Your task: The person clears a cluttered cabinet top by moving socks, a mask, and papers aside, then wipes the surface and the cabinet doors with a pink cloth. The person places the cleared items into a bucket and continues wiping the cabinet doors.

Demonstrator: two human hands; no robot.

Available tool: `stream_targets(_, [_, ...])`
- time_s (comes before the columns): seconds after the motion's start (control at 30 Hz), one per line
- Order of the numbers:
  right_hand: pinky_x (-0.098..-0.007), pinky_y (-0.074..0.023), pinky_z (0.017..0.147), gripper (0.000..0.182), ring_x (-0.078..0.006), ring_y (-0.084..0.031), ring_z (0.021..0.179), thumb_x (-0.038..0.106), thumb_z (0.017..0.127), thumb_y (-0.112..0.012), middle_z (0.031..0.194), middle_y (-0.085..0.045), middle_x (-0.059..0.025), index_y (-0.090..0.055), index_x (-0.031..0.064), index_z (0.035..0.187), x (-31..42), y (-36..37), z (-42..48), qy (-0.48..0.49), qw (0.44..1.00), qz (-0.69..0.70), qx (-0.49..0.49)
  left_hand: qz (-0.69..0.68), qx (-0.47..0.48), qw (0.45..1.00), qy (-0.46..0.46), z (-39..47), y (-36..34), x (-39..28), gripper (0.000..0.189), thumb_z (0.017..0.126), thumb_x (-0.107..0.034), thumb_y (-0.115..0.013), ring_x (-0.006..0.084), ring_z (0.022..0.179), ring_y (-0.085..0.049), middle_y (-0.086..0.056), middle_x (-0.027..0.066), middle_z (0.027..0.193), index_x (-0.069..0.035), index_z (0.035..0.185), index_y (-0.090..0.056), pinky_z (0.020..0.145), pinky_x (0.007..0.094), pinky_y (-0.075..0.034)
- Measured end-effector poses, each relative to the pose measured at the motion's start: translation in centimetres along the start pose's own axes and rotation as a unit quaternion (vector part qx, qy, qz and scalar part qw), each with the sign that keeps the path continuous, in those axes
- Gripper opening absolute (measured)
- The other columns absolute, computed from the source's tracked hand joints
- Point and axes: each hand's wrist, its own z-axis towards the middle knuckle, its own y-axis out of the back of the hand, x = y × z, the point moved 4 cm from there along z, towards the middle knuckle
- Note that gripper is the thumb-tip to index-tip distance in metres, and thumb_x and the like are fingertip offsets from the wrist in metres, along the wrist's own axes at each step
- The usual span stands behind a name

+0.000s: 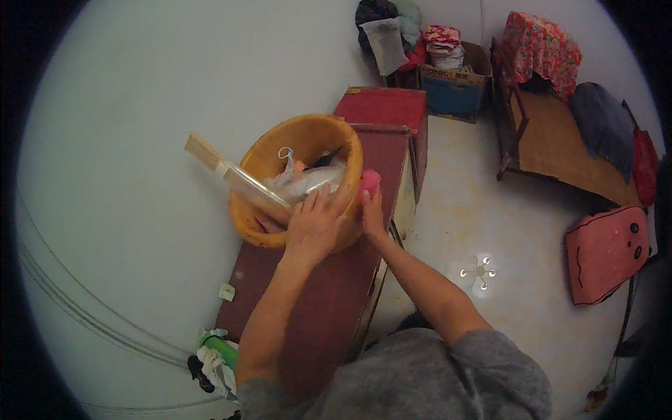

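Note:
A yellow-brown basin (304,126) stands tilted on a dark red cabinet top. Inside lie clear plastic bags (315,178), a white ring hook and other small things. A long, pale bundle in clear wrapping (252,186) leans out over the basin's left rim. My left hand (315,226) rests over the near rim with fingers spread; whether it grips the rim or a bag is not clear. At the basin's right side, my right hand (371,212) has its fingers on a pink cloth or sponge (369,184), close against the outer wall.
The cabinet (325,294) runs along the wall, with a red box (386,105) at its far end. Beyond stands a cardboard box (454,92) with folded cloths. To the right are a wooden chair or bench (562,142) with clothes and a salmon-pink cushion (606,254). Cables hang at the left.

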Motion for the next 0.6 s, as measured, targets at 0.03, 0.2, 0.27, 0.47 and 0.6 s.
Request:
stream_targets(0.03, [-0.0349,-0.041,0.096,0.051,-0.0208,-0.047,0.113,0.023,0.098,-0.045,0.131,-0.047,-0.0106,-0.031,0.0016,0.143,-1.0,0.5,0.2,-0.049,0.998,0.034,0.01,-0.016,0.016,1.0,0.008,-0.7,-0.2,0.2,0.061,0.085,-0.021,-0.064,0.0327,0.112,-0.053,-0.053,0.0145,0.124,-0.018,0.142,-0.04,0.091,0.0413,-0.047])
stream_targets(0.2, [-0.0359,-0.0385,0.1,0.055,-0.0226,-0.046,0.118,0.031,0.1,-0.043,0.135,-0.045,-0.0126,-0.028,0.0031,0.145,-9.3,-0.3,-2.1,-0.057,0.989,0.112,-0.073,-0.026,-0.026,0.999,0.001,0.0,-0.5,-0.3,0.058,0.085,-0.02,-0.063,0.0329,0.11,-0.054,-0.053,0.0162,0.123,-0.015,0.14,-0.043,0.092,0.0416,-0.047])
stream_targets(0.27, [-0.0368,-0.0327,0.106,0.056,-0.0251,-0.04,0.128,0.032,0.1,-0.042,0.141,-0.04,-0.0151,-0.027,0.0038,0.146,-8.7,-1.6,-6.6,-0.079,0.989,0.089,-0.089,-0.033,-0.04,0.999,-0.003,-0.3,-0.9,-0.4,0.057,0.085,-0.019,-0.062,0.0331,0.11,-0.054,-0.054,0.0169,0.122,-0.014,0.139,-0.043,0.092,0.0414,-0.047])
stream_targets(0.47, [-0.0387,-0.0244,0.112,0.059,-0.0326,-0.03,0.138,0.024,0.097,-0.046,0.148,-0.032,-0.0212,-0.024,0.0028,0.147,3.4,-3.3,-8.0,0.109,0.991,-0.042,-0.068,-0.036,-0.071,0.997,0.008,-1.1,-1.6,0.5,0.053,0.086,-0.022,-0.061,0.034,0.107,-0.055,-0.055,0.017,0.118,-0.014,0.136,-0.045,0.09,0.0413,-0.048])
stream_targets(0.6, [-0.0407,-0.0307,0.109,0.058,-0.037,-0.039,0.132,0.017,0.093,-0.049,0.142,-0.04,-0.0235,-0.028,0.0005,0.144,7.3,-0.6,-2.1,0.054,0.998,0.033,-0.002,-0.073,-0.053,0.996,0.024,-0.6,-0.5,-0.3,0.047,0.088,-0.023,-0.059,0.0328,0.107,-0.055,-0.056,0.0147,0.118,-0.013,0.133,-0.049,0.09,0.042,-0.047])
